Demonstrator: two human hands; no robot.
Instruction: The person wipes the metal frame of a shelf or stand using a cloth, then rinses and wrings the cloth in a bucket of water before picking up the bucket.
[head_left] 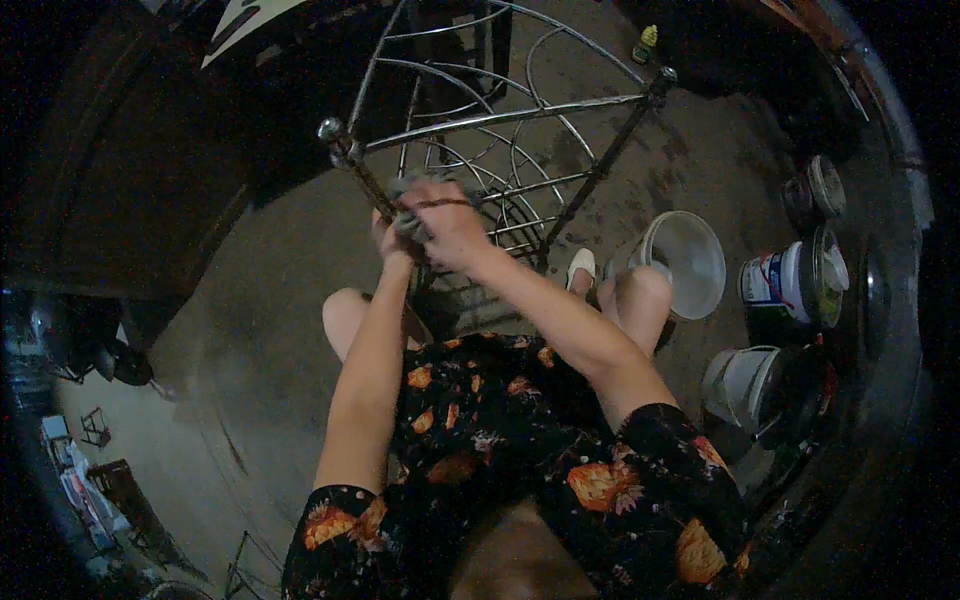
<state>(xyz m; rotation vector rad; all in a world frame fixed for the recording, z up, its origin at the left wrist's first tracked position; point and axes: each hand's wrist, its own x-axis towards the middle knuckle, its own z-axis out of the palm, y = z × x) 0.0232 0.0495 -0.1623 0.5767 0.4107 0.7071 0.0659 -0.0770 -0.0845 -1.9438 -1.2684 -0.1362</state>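
Note:
A shiny metal rack (pixel 505 119) with curved wire bars stands in front of me. Its near left post (pixel 367 182) is brown and rusty-looking, topped by a round knob. Low on that post, my left hand (pixel 389 240) is wrapped around it, partly hidden behind the other hand. My right hand (pixel 452 228) is closed on a grey cloth (pixel 407 222) and presses it against the post. That hand and the cloth are slightly blurred.
A whitish bucket (pixel 690 262) stands right of my knee. Farther right are a labelled pail (pixel 773 283) and a white pail (pixel 738 385). A small yellow bottle (pixel 645 44) lies beyond the rack. Dark furniture (pixel 110 190) fills the left; wet marks spot the floor (pixel 655 165).

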